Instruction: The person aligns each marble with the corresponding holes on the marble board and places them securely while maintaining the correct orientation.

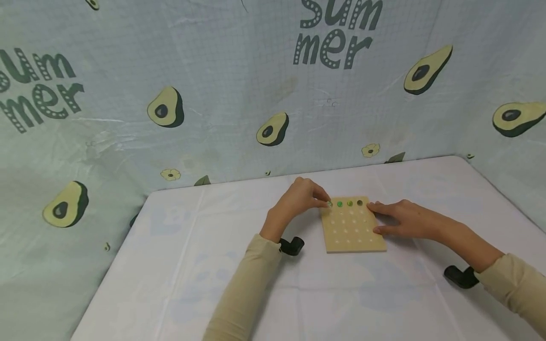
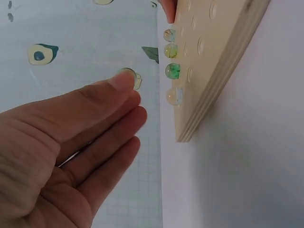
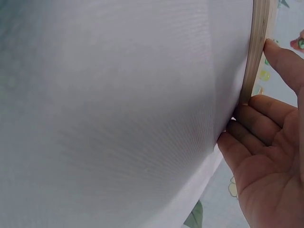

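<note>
White tablecloth (image 1: 192, 284) (creased), avocado-print backdrop (image 1: 213, 94)

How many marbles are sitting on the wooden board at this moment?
4, all in the far row of the wooden board: one by the left hand's fingers, then green, yellow-green and dark. None seems hidden.

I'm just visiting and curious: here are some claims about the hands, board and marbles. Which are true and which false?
1. Marbles sit in the wooden board's far row. True.
2. The board's near rows are full of marbles. False: those dimples are empty.
3. The right hand rests against the board's right edge. True.
4. The left hand lies flat on the table, far from the board. False: its fingertips are at the board's far left corner, by a marble.
</note>
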Demonstrator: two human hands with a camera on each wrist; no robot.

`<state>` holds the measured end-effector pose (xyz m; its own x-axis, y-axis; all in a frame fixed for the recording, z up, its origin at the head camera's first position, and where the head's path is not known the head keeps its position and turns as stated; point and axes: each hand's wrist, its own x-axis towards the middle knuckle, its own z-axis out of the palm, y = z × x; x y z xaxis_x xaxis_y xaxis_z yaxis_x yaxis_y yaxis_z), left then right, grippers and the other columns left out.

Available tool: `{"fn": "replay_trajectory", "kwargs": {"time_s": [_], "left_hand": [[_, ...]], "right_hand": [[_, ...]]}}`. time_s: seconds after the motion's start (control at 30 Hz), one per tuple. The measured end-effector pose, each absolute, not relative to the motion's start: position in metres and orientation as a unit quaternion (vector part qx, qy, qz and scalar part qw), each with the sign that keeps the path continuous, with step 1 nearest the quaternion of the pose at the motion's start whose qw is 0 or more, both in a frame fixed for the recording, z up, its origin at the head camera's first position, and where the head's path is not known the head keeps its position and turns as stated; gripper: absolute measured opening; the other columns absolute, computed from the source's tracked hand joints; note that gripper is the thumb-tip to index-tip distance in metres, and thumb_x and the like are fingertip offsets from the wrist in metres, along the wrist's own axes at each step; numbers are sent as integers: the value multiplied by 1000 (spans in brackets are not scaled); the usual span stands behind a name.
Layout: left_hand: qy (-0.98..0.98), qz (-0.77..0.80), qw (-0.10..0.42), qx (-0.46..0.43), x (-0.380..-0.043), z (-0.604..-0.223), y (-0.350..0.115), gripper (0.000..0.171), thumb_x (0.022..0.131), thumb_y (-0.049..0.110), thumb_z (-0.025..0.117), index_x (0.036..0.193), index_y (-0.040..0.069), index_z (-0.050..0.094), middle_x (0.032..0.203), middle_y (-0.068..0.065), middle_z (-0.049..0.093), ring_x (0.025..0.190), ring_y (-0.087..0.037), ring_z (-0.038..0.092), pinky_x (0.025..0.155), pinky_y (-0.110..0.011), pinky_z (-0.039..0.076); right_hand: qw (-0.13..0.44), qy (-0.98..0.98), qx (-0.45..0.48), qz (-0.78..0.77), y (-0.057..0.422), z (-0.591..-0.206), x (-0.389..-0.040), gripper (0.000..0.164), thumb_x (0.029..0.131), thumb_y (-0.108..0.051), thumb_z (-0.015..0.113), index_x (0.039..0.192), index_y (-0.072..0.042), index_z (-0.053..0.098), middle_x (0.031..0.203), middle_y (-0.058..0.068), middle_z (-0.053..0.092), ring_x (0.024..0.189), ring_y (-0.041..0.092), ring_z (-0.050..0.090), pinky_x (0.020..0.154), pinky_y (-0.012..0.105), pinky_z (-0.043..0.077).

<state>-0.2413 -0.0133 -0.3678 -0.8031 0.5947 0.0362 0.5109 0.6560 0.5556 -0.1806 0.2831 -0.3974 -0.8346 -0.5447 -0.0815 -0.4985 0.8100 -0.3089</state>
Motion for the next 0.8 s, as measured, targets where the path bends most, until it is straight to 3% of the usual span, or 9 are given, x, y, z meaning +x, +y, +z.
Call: {"fn": "replay_trajectory", "kwargs": {"time_s": [0.47, 0.8], "left_hand": [[942, 254, 116, 188, -237, -370, 10, 11, 80, 15, 88, 90, 17, 84, 96, 6, 77, 90, -10, 61, 71, -21, 50], [939, 271, 116, 174, -233, -374, 11, 10, 80, 13, 88, 88, 17, 84, 95, 8, 76, 89, -9, 60, 72, -21, 50]], "right_hand": [[89, 947, -271, -147, 285, -397, -182, 76, 93, -50, 71, 147, 0, 52, 144, 28, 51, 131, 45, 52, 101, 57, 48], [93, 947, -269, -147, 285, -397, -183, 76, 92, -51, 71, 147, -1, 53, 144, 29, 51, 130, 45, 53, 100, 57, 49]]}}
